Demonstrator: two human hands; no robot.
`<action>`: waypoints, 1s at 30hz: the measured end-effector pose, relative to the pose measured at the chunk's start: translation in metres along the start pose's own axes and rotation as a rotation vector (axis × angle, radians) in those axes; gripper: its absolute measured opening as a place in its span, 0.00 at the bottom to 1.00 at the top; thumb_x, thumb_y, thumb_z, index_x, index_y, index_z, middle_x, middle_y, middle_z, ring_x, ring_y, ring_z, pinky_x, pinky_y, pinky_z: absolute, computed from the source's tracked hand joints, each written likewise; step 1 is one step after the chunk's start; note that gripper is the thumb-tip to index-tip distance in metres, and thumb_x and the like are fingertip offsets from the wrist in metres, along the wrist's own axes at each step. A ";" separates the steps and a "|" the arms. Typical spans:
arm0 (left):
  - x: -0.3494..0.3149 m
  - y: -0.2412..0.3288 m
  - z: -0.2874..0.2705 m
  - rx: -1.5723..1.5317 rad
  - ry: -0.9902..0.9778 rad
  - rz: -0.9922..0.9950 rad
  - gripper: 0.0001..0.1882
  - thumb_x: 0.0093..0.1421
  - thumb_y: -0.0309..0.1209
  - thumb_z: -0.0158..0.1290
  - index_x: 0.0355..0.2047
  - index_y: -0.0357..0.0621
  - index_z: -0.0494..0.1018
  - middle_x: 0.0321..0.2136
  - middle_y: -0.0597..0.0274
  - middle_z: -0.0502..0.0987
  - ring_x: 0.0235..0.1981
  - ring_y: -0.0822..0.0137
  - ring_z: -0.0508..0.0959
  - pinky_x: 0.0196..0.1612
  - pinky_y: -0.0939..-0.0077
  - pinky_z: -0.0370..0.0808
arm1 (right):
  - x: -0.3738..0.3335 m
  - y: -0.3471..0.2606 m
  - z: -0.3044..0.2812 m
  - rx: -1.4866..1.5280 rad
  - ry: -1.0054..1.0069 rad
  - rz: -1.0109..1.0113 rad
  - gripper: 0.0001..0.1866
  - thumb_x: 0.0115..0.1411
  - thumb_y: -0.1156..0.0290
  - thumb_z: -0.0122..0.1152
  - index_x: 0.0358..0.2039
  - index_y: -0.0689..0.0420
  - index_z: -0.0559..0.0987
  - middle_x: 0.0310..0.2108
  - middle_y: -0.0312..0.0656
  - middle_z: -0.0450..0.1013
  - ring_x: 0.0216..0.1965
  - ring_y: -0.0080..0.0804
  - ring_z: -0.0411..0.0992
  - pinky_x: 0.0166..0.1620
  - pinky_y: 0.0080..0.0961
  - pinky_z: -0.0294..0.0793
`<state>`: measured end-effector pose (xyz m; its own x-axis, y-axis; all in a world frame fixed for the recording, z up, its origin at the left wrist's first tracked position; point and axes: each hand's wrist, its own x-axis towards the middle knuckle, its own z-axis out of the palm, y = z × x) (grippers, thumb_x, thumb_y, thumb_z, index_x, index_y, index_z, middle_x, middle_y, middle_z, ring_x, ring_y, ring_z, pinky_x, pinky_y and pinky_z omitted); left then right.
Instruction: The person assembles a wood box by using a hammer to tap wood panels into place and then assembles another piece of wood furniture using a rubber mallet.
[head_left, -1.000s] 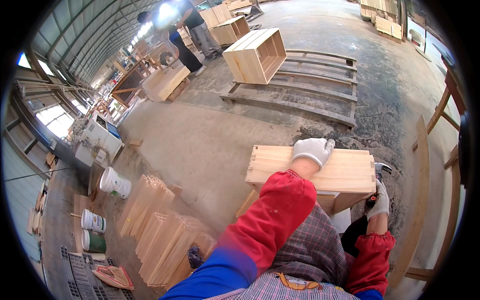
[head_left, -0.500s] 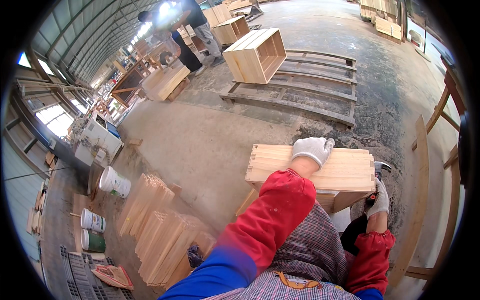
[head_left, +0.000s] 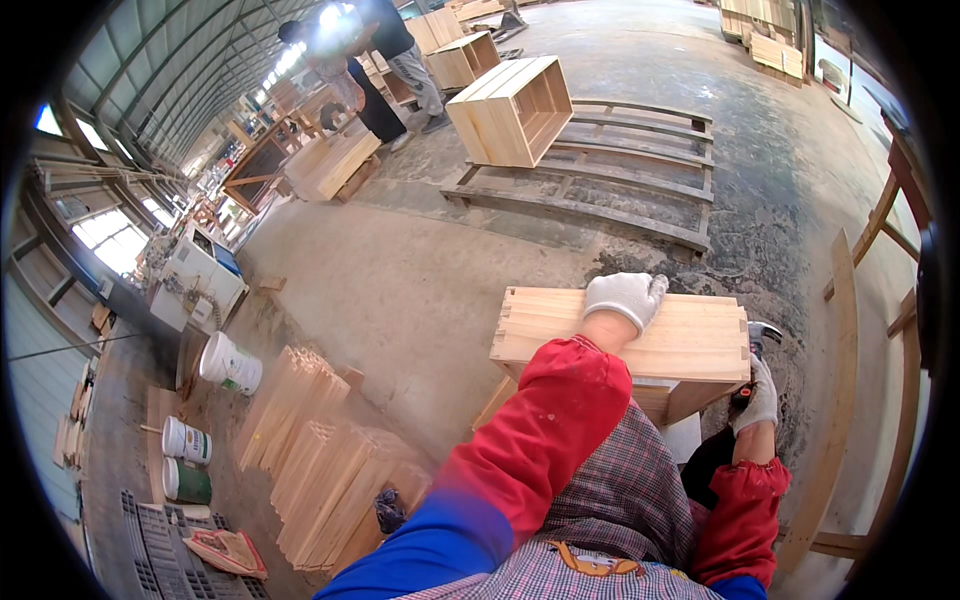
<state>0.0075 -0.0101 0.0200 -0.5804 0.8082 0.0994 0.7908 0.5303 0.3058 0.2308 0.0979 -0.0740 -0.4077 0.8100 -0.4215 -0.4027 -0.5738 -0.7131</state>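
Observation:
A pale wooden box point(head_left: 690, 340) with finger-jointed corners stands in front of me, its plank side facing up. My left hand point(head_left: 622, 302), in a whitish work glove, lies across that top and curls over its far edge. By the box's right end, my right hand point(head_left: 760, 400), gloved too, is closed round a hammer point(head_left: 742, 396) with a dark and red handle. The metal hammer head shows just past the box's right corner. The box's inside and what it rests on are mostly hidden by my left arm and apron.
Stacks of wooden boards point(head_left: 335, 490) lie at the lower left, beside white buckets point(head_left: 232, 362). Ahead, an open wooden box point(head_left: 510, 110) sits on a slatted pallet point(head_left: 630, 170). Two people point(head_left: 385, 70) stand at the far left. A timber frame point(head_left: 825, 400) rises on my right.

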 end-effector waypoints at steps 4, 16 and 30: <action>-0.001 0.001 -0.002 0.001 0.000 0.003 0.25 0.63 0.49 0.35 0.29 0.49 0.78 0.29 0.53 0.79 0.33 0.51 0.78 0.39 0.58 0.74 | 0.003 0.001 -0.002 0.009 0.004 -0.007 0.11 0.58 0.67 0.56 0.42 0.51 0.74 0.31 0.33 0.75 0.30 0.25 0.74 0.32 0.25 0.74; 0.001 0.000 0.002 0.007 0.009 0.012 0.24 0.63 0.49 0.36 0.29 0.50 0.78 0.29 0.53 0.79 0.33 0.51 0.78 0.39 0.57 0.74 | 0.003 0.001 -0.004 0.007 -0.011 -0.005 0.10 0.59 0.67 0.56 0.42 0.51 0.74 0.32 0.34 0.75 0.31 0.26 0.74 0.34 0.26 0.74; 0.001 -0.001 0.001 -0.006 -0.013 0.003 0.25 0.63 0.49 0.35 0.30 0.50 0.78 0.30 0.53 0.79 0.34 0.50 0.78 0.39 0.57 0.74 | 0.012 0.004 -0.010 0.003 -0.007 0.012 0.11 0.58 0.66 0.56 0.43 0.51 0.74 0.32 0.34 0.75 0.31 0.26 0.74 0.32 0.26 0.74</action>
<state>0.0067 -0.0096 0.0194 -0.5757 0.8129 0.0877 0.7911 0.5266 0.3113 0.2328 0.1063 -0.0870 -0.4181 0.8020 -0.4265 -0.4002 -0.5842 -0.7061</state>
